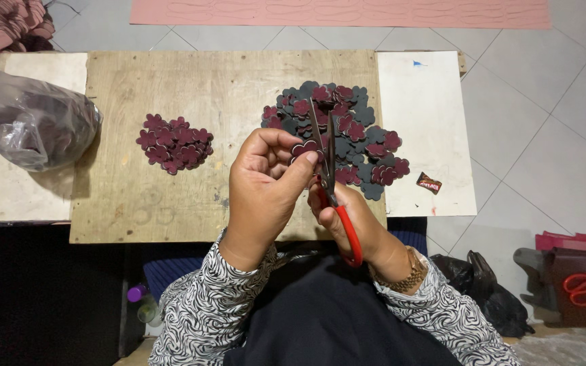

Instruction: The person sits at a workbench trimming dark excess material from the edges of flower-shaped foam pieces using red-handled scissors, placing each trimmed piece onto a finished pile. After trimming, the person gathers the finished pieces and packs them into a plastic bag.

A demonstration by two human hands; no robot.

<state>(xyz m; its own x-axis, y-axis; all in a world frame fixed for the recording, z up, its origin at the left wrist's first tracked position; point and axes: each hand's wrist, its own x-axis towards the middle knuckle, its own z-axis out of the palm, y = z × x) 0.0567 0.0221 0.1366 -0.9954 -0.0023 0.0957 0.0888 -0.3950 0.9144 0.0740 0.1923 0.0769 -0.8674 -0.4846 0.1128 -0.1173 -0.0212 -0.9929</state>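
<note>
Right now my left hand (266, 179) pinches a small maroon flower-shaped cutout (304, 148) between thumb and fingertips, held up at chest height over the plywood board (171, 196) so that its scalloped edge meets the blades. My right hand (354, 220) is closed through the loops of the red-handled scissors (329, 173), blades pointing away from me and nearly shut beside the cutout; I judge they are trimming its rim, though I cannot tell whether steel is touching the piece at this instant.

I hold the work raised, not flat on the board, because turning a little shape against the blades is easier in the air. Beyond my hands lies a loose heap of dark grey and maroon flower pieces (354, 129), partly spilling onto the white board (428, 102) to the right. Well apart on the left sits a tidier pile of maroon flowers (174, 144), all one colour; I take the separation as sorting.

Much is hidden. My left fingers cover most of the cutout, and my right palm hides the scissor loops. The clear plastic bag (35, 125) at far left holds something dark I cannot make out. A second pair of red scissors (584, 288) lies on the floor at right, cut off by the frame edge.
</note>
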